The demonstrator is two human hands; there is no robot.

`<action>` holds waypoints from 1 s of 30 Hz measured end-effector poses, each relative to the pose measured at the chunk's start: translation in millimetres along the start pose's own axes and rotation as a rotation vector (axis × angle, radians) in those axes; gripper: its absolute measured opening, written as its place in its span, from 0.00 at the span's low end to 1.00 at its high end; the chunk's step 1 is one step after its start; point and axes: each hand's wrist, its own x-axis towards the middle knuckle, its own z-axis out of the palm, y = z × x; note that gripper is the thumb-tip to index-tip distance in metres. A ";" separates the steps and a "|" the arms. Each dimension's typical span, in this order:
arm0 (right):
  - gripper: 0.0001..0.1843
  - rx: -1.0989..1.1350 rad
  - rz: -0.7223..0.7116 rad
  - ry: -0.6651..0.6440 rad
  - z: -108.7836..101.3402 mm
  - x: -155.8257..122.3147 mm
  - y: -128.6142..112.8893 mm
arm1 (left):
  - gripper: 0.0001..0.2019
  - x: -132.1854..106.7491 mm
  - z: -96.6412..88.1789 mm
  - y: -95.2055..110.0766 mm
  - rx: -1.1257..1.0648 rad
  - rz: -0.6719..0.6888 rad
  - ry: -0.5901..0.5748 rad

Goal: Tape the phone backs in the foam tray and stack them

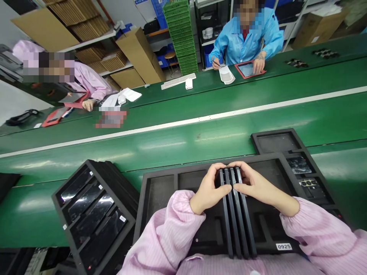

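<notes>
Head view, left-hand grip (210,189) and right-hand grip (256,185) pinching four dark slabs (237,217), label (283,246) reading "0925" on black tray (160,194)

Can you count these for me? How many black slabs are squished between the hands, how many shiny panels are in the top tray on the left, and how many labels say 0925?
Black slabs between the left hand and right hand: 4
Shiny panels in the top tray: 4
0925 label: 1
Total: 9
</notes>
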 end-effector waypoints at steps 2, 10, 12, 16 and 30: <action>0.27 -0.003 0.003 -0.012 0.3 -0.7 -0.6 | 0.22 -0.7 -1.0 -0.8 0.025 0.002 -0.021; 0.36 0.007 0.015 -0.156 -10.8 -5.7 1.4 | 0.32 -1.9 -15.8 -1.9 0.028 0.013 -0.229; 0.39 -0.005 0.003 -0.193 -15.8 -7.6 3.6 | 0.35 -1.5 -20.1 -0.4 0.053 -0.002 -0.293; 0.40 -0.001 -0.053 -0.199 -19.4 -8.9 4.6 | 0.35 -0.4 -23.0 0.0 0.041 0.021 -0.339; 0.54 -0.126 0.008 0.066 1.4 -12.4 0.4 | 0.19 -26.1 9.0 4.3 0.364 -0.030 0.201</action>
